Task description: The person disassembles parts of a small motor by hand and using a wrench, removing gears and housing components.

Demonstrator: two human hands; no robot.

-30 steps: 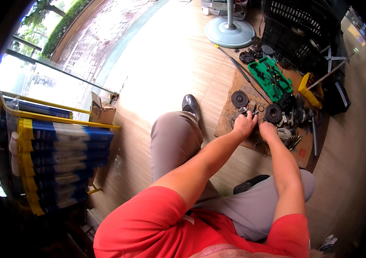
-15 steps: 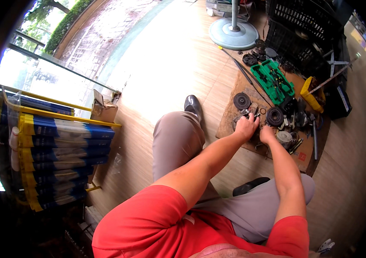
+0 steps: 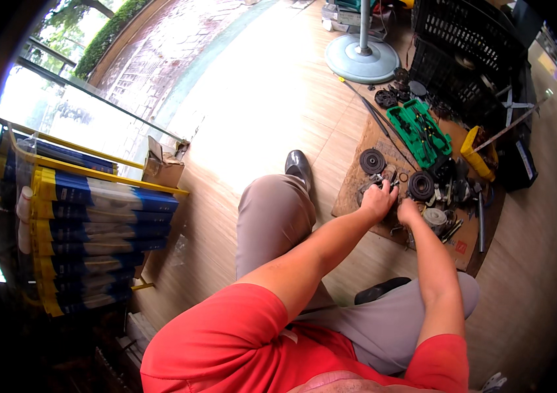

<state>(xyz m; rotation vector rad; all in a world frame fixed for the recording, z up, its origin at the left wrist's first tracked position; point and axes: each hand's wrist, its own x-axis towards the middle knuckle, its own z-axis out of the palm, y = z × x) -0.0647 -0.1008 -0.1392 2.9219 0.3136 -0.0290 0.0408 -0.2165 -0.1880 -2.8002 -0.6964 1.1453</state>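
Head view: person seated on a wooden floor [image 3: 252, 124], both arms reaching to right of centre.
Left hand [image 3: 378, 200]: curled over a small metal part [image 3: 375, 181] on the cardboard sheet [image 3: 350, 196]; grip looks narrow, closed on the part, though the fingers hide most of it.
Right hand [image 3: 409, 213]: just beside the left, fingers bent down among the parts; cannot tell whether its grip holds anything.
Key relation: the part lies just above the left hand in the frame, at its fingertips; left hand nearer; its long axis is too small to read.
Nearby: black ribbed disc [image 3: 373, 160] above the hands, black coil [image 3: 420, 186] to their right, both round and matte.
Farther: green tool case [image 3: 419, 134], black crate [image 3: 468, 33], round fan base [image 3: 361, 57], upper right.
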